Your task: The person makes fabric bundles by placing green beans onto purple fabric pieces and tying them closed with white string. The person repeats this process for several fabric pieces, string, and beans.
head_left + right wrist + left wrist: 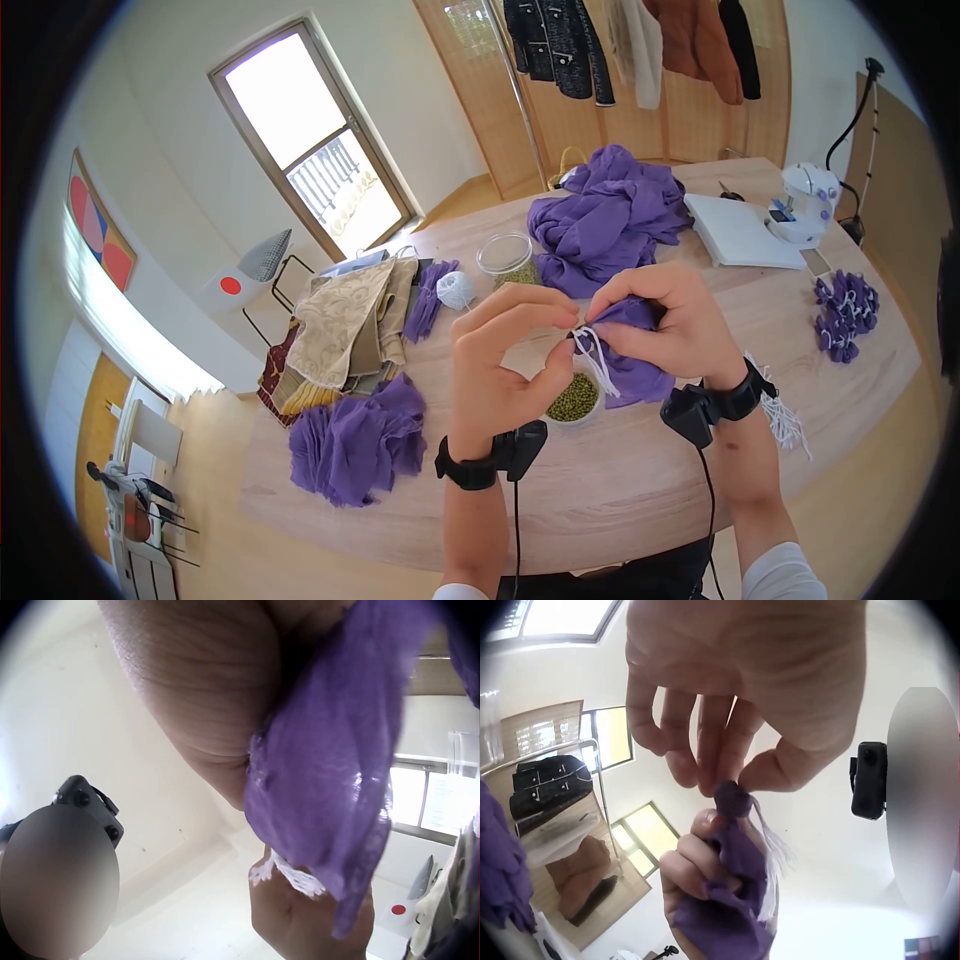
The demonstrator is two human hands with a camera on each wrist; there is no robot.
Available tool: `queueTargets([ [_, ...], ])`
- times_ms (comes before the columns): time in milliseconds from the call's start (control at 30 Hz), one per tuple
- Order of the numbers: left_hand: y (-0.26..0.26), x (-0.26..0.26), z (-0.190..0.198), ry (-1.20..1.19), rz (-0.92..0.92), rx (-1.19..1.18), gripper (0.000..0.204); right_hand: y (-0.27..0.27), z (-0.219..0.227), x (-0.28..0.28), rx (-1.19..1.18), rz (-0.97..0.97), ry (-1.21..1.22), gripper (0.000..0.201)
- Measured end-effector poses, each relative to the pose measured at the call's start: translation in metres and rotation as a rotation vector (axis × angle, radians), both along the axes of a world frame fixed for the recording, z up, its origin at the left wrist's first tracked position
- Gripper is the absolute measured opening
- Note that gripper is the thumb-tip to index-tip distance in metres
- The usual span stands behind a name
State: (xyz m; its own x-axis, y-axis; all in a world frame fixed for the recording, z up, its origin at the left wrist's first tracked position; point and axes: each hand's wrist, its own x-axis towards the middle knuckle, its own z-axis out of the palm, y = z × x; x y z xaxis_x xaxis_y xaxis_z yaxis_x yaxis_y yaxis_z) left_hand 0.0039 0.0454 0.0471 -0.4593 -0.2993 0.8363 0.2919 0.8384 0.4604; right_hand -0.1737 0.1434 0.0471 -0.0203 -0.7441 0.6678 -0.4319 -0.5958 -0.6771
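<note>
In the head view, my left hand (500, 365) and right hand (665, 320) meet over the table around a small piece of purple cloth (635, 378). White string (595, 358) is wound at its gathered end and hangs down in loose strands. The left wrist view shows a rounded purple knob (733, 801) at that end, pinched by my left thumb and fingertips. Below the knob, curled fingers of my right hand grip the cloth, whose loose part hangs down. A bowl of green beans (575, 398) stands beneath the hands, partly covered by them.
Behind the hands are a glass jar (506, 262), a ball of white string (455, 290) and a large purple cloth heap (610, 215). Fabric pieces (345, 320) and purple cloth (360, 440) lie left. A sewing machine (805, 205), tied purple cloth (847, 315) and cut strings (787, 425) are right.
</note>
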Motion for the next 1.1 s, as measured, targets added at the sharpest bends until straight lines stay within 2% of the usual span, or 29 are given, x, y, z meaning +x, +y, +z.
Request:
queueTargets([
  [233,-0.005,0.003,-0.002,-0.042,0.071,-0.154,0.013,0.000,0.001,0.001,0.029,0.014,0.076,0.016],
  [333,-0.005,-0.001,-0.010,0.018,0.051,0.040,0.012,-0.003,-0.001,0.002,0.044,0.012,0.060,0.017],
  [400,-0.006,-0.005,-0.013,0.059,-0.049,0.174,0.011,-0.002,-0.002,0.002,0.079,-0.003,0.019,0.017],
  [533,0.002,-0.011,-0.016,0.129,-0.219,0.515,0.009,-0.005,-0.004,0.001,-0.008,-0.019,0.028,0.016],
  [633,-0.001,-0.013,-0.022,0.153,-0.312,0.614,0.009,-0.005,-0.003,0.000,-0.008,-0.029,0.034,0.015],
  [933,-0.002,-0.009,-0.015,0.027,-0.133,0.397,0.024,-0.004,-0.003,-0.003,0.049,-0.030,0.056,0.015],
  [1100,-0.001,-0.009,-0.014,0.070,-0.276,0.508,0.026,-0.006,-0.006,-0.003,0.078,-0.025,0.032,0.014],
])
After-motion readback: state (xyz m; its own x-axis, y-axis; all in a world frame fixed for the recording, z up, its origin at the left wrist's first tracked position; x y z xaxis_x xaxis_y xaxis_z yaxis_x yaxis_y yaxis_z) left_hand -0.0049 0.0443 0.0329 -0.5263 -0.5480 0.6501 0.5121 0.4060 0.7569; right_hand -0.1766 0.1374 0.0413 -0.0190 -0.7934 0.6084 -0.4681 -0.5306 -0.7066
